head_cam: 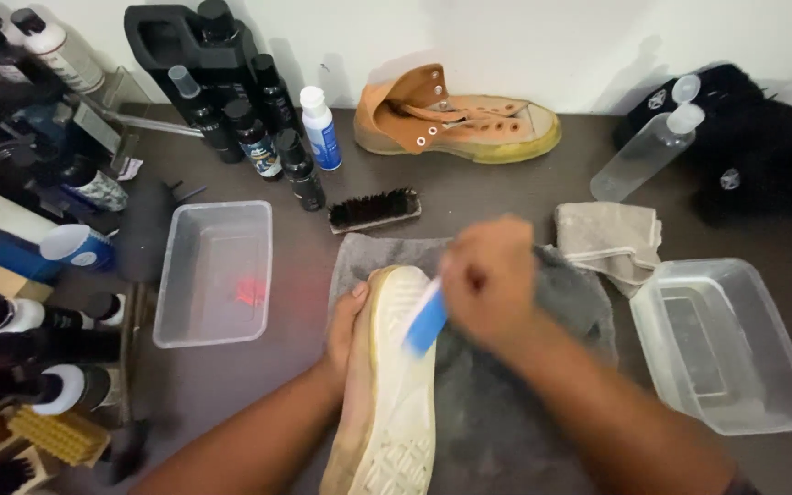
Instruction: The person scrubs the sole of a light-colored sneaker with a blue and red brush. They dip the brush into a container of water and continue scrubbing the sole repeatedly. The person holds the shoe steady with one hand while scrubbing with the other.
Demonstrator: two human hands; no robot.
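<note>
While sole-up, cream-soled shoe (pixel 387 385) dirty, left hand (pixel 346 325) clasping it, right hand (pixel 488 280) fisted round blue brush (pixel 425 323).

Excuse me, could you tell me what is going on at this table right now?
A person is working on a shoe turned sole-up on a grey towel. The left hand steadies it by the toe, while the right hand holds a blue brush against the sole, blurred. A matching tan shoe lies by the wall, with clear plastic tubs at either side.

light: dim, soft | shadows: on back wall | blur: right hand (pixel 490 280)
</note>
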